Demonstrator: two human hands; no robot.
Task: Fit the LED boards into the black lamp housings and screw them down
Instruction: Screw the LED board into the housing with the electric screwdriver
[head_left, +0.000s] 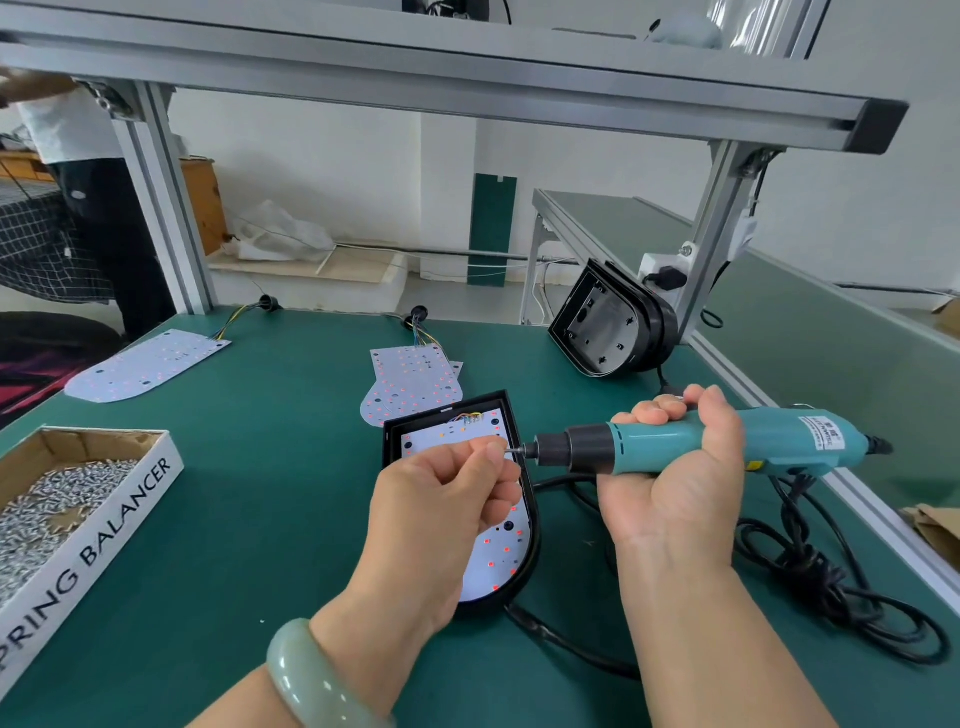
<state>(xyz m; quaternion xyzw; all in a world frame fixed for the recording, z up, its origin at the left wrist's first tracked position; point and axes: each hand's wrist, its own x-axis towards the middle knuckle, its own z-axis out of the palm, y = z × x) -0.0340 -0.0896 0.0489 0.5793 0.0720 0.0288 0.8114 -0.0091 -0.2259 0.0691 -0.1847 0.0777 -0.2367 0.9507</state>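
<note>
Over the near black housing (535, 535) on the tabletop (260, 467), the left hand (447, 499) pinches a screw (511, 451) at the bit. The right hand (675, 467), palm up, grips one screwdriver (779, 441) held level. One LED board (498, 561) sits inside. Behind the housing lie stacked boards (410, 384); a second housing (613, 322) leans farther right.

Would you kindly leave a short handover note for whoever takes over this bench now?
Left hand pinches a screw at the bit tip. Right hand grips the electric screwdriver, level, bit over the black housing. An LED board sits inside that housing. Loose boards lie behind it, a single board at far left; an empty housing leans at back right; the screw box stands at left. Done: board seated. Left: drive its screws (any already in, I cannot tell), then fit the rest.
</note>
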